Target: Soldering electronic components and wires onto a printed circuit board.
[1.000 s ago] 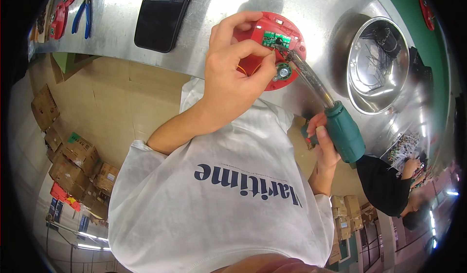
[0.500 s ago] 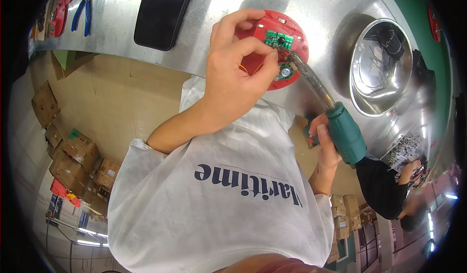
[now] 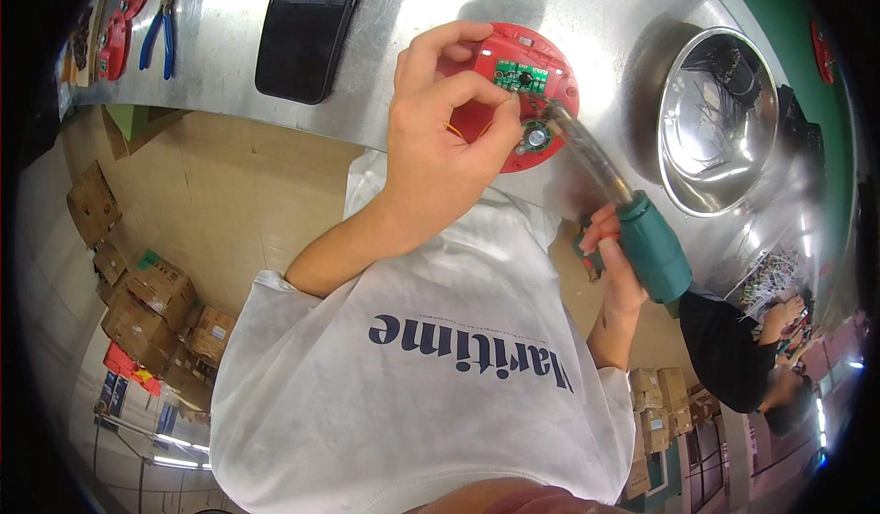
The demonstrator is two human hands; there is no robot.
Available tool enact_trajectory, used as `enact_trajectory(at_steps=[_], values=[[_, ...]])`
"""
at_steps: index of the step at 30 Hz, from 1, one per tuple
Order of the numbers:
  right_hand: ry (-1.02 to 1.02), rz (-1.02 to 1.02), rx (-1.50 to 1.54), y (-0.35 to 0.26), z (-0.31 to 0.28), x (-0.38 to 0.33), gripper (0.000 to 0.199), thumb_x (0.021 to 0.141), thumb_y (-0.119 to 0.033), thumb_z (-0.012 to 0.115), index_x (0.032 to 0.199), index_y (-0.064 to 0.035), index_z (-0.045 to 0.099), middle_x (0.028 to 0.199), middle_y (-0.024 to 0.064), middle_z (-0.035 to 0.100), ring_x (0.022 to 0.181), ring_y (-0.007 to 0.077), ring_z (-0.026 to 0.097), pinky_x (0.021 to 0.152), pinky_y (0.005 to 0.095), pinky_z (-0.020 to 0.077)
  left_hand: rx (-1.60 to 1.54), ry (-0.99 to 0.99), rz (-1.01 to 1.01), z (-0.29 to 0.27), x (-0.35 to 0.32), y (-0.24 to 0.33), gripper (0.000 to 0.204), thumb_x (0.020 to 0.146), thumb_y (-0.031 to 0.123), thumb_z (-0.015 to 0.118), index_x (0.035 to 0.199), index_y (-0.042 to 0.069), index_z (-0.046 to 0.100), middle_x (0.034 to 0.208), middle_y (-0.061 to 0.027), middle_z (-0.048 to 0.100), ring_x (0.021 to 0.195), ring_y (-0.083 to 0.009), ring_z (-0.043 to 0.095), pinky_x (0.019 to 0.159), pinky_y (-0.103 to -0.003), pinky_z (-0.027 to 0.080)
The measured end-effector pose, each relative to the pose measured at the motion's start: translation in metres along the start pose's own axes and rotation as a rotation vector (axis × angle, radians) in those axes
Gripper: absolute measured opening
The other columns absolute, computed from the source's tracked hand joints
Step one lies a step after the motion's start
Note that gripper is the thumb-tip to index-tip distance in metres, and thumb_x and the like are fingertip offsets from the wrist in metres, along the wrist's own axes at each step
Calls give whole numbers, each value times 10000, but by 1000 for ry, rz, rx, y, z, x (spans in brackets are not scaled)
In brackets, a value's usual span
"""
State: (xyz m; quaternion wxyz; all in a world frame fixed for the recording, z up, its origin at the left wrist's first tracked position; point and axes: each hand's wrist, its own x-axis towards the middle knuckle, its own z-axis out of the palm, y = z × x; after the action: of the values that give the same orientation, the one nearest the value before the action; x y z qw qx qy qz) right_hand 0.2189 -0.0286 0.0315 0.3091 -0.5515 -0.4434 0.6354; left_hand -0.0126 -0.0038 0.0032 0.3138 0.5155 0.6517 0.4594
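A round red plastic housing (image 3: 555,56) lies at the table's near edge, with a green circuit board (image 3: 521,76) and a small round speaker (image 3: 537,136) in it. My left hand (image 3: 449,129) rests over its left side. Thumb and forefinger are pinched together beside the board, apparently on a thin wire (image 3: 453,130); the fingertips mostly hide it. My right hand (image 3: 616,253) grips a green-handled soldering gun (image 3: 653,248). Its long metal barrel slants up and left, with the tip close to the pinched fingertips, between board and speaker.
A steel bowl (image 3: 720,157) with dark thin pieces in it stands at right. At left lie a black phone (image 3: 307,38), blue-handled pliers (image 3: 160,33) and more red housings (image 3: 115,45). A co-worker's dark sleeve (image 3: 724,349) and hands show beyond a pile of wires (image 3: 768,280).
The soldering gun's tip and both hands stay nearly in place at the board. The whole view has shifted slightly. The co-worker's hands have moved a little.
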Motion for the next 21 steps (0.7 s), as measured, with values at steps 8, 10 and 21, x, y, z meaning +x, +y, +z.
enact_trajectory(at_steps=[8,10,21], values=[[117,-181,310,15,-29,-16,442,726,-128,560,1123,36,459,873,166,473,693,231,492,534,301,457,7,-28,-19,-2,4,4,39,729,0,688,738,6,651,1192,-96,530,1013,-194,501,895,-316,412],[157,-241,328,22,-40,-20,445,723,-128,561,1125,34,460,878,168,472,714,234,491,525,299,454,-13,-32,-42,-2,5,4,38,730,-2,686,735,4,649,1192,-94,524,1005,-190,499,893,-314,411],[328,-357,464,56,-67,-34,375,738,-161,562,1048,37,491,912,185,480,620,219,470,506,283,405,70,-141,-75,-8,11,8,37,735,2,679,734,3,642,1199,-87,509,985,-175,498,868,-303,433]])
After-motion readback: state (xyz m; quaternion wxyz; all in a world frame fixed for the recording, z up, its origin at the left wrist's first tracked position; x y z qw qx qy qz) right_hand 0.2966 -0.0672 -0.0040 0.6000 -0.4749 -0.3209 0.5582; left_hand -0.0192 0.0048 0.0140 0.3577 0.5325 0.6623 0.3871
